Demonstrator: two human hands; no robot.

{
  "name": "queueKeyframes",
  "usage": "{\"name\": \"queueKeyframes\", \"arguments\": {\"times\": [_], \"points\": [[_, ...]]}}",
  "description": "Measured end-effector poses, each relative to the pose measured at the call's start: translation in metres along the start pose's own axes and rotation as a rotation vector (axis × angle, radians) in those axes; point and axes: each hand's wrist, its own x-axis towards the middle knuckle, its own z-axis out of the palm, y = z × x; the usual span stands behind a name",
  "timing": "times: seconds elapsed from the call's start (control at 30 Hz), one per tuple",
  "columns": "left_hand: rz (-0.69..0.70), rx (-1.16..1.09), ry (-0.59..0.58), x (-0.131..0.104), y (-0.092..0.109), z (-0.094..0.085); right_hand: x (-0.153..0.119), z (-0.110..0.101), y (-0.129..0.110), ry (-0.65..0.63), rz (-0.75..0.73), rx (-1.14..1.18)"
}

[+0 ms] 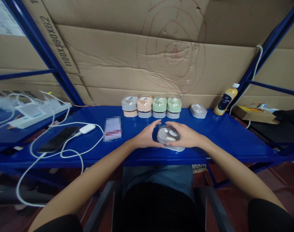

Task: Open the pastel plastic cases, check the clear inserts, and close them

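At the front of the blue table, a small grey container [162, 134] with a clear, shiny top and a round label sits between my hands. My right hand [185, 134] is closed around its right side, thumb in front and fingers behind. On the left, my left hand [147, 135] curves in a C shape, thumb and fingers apart, with a gap showing between the palm and the container. The thumb tip comes close to the container's front edge; whether it touches is hard to tell. A pale sheet-like edge [177, 149] shows beneath the container.
Along the back stand several stacked containers in grey, peach and green [159, 104]. Farther right are a single grey container [198, 110], a juice bottle [224, 100] and an open cardboard box [254, 114]. Phones [58, 140] and white cables [72, 151] lie on the left.
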Motion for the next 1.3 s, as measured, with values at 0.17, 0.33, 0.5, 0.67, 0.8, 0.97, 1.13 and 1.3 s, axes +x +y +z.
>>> {"name": "queueKeyframes", "arguments": {"times": [0.17,0.33,0.5,0.67,0.8,0.97,1.13,1.3], "points": [[0.040,-0.007,-0.029,-0.003,0.002,-0.005,0.012,-0.007,0.011,0.136,-0.031,0.178],[0.063,0.191,0.008,-0.003,0.007,-0.007,-0.009,-0.020,0.075,0.263,0.228,0.203],[0.016,0.232,0.094,-0.003,0.005,-0.010,-0.022,-0.016,0.109,0.279,0.378,0.248],[0.011,0.261,0.136,-0.002,0.000,-0.017,-0.022,-0.011,0.108,0.244,0.385,0.230],[-0.115,0.352,0.294,-0.001,-0.014,-0.035,-0.024,-0.012,0.107,0.205,0.389,0.189],[-0.313,0.456,0.342,-0.005,-0.026,-0.050,-0.025,-0.013,0.104,0.170,0.363,0.186],[-0.075,0.360,0.229,-0.008,-0.009,-0.036,-0.020,-0.013,0.086,0.288,0.326,0.301],[0.015,0.296,-0.030,-0.010,0.004,-0.015,-0.015,-0.011,0.073,0.353,0.288,0.391]]}}
